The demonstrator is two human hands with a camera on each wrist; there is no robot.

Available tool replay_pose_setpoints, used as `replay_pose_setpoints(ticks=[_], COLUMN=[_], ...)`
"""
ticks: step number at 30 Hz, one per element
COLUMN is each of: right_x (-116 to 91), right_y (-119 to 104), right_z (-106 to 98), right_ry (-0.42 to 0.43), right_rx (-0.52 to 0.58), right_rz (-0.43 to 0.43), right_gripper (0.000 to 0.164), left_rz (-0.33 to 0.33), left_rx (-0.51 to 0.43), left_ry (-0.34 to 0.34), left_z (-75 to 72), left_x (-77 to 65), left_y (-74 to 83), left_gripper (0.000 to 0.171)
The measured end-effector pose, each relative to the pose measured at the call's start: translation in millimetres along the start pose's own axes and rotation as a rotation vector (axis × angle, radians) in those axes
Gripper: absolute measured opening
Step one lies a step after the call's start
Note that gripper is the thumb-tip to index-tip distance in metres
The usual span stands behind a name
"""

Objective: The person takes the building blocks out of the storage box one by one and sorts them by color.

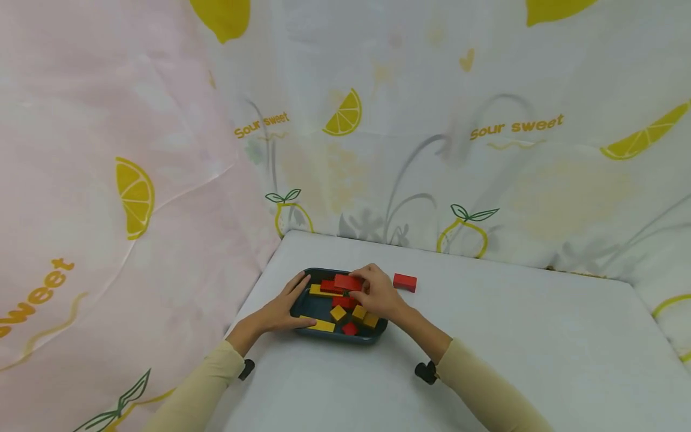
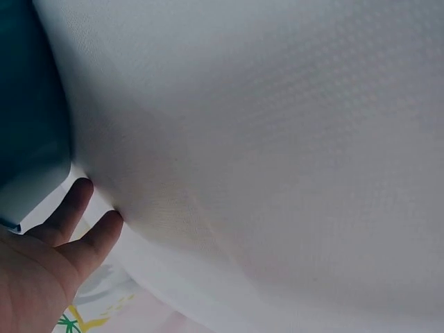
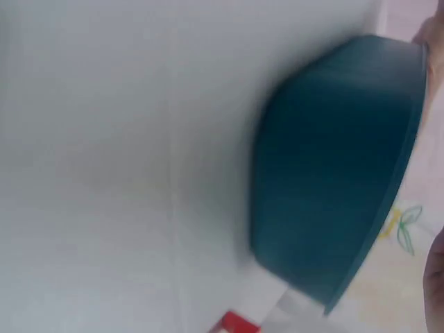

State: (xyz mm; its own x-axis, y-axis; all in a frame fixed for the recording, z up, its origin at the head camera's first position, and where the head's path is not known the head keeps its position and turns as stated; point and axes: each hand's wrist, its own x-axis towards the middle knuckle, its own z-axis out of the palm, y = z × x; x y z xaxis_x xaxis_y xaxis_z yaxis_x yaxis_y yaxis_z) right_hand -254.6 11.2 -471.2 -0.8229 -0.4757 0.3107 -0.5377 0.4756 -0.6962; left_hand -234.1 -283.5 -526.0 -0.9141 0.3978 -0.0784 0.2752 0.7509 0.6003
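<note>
A dark blue tray (image 1: 340, 339) stands on the white table with red and yellow blocks in it. My left hand (image 1: 281, 311) rests at its left end, fingers fairly straight and spread along the side, thumb over the near rim by a long yellow block (image 1: 318, 324). Two of its fingers (image 2: 97, 239) extend beside the tray's outer wall in the left wrist view. Over the tray's right part, my right hand (image 1: 379, 293) pinches a red block (image 1: 345, 281) between thumb and fingers. Beneath it lie another red block (image 1: 341, 302) and several yellow cubes (image 1: 338, 312).
A single red block (image 1: 405, 282) lies on the table right of the tray. The white table (image 1: 513, 336) extends far to the right. Behind it hangs a lemon-patterned curtain (image 1: 378, 168), with a pink one (image 1: 189, 150) on the left.
</note>
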Motion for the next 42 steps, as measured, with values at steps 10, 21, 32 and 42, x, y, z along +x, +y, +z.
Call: replay_pose_setpoints(ticks=[10, 21, 32, 42], right_x=[-19.9, -38.2, -52.0, -54.8], right_y=[30.1, 95.6, 141.1, 164.0], right_z=[-44.8, -73.3, -90.5, -101.1], right_ry=[0.115, 0.146, 0.101, -0.14], right_rx=[-0.138, -0.128, -0.165, -0.17], right_rz=[-0.027, 0.136, 0.331, 0.471], right_gripper=[0.034, 0.036, 0.035, 0.036], left_rz=[-0.016, -0.012, -0.014, -0.029], left_rx=[0.006, 0.018, 0.006, 0.027], left_ry=[-0.007, -0.005, 0.006, -0.007], left_z=[1.1, 1.4, -0.3, -1.4], left_x=[-4.7, -2.8, -1.5, 0.7], left_y=[-0.8, 0.9, 3.1, -1.2], left_gripper=[0.112, 0.111, 0.112, 0.113])
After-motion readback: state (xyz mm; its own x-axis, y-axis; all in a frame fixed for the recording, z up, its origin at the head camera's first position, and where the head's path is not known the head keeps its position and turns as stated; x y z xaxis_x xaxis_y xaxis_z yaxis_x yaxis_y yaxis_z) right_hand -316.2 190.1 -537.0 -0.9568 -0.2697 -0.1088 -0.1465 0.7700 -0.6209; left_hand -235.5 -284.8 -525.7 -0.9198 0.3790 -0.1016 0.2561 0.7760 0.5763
